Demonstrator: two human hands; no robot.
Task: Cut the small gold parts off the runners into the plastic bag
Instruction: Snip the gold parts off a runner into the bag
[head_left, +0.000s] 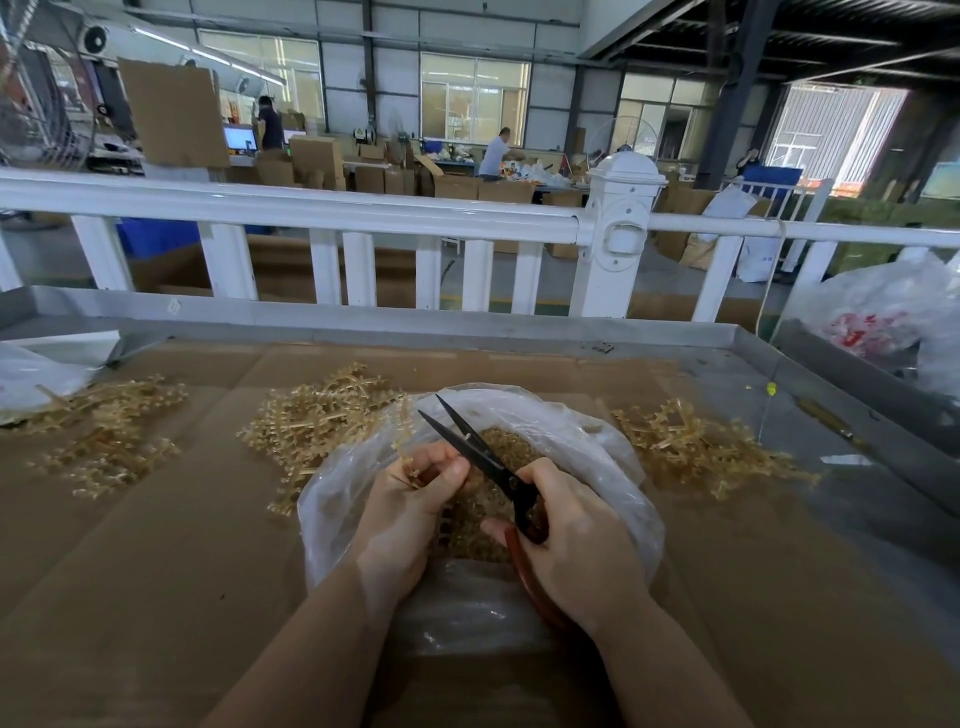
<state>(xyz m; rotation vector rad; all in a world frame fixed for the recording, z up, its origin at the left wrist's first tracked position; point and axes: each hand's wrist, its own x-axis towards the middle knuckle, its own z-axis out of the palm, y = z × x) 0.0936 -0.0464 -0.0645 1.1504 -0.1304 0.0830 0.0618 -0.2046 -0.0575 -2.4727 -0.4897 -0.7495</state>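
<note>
A clear plastic bag (597, 441) lies open in front of me on the cardboard, with a heap of small gold parts (501, 447) inside. Over the bag, my left hand (410, 499) pinches a gold runner (402, 441) that sticks up past my fingers. My right hand (571, 540) grips the red handles of black scissors (478, 449). The blades stand apart, pointing up and to the left, beside the runner.
Piles of gold runners lie on the cardboard at the left (104, 431), behind the bag (317, 415) and at the right (696, 441). A grey tray wall (363, 317) and white railing (311, 213) close the back. Another plastic bag (893, 317) sits far right.
</note>
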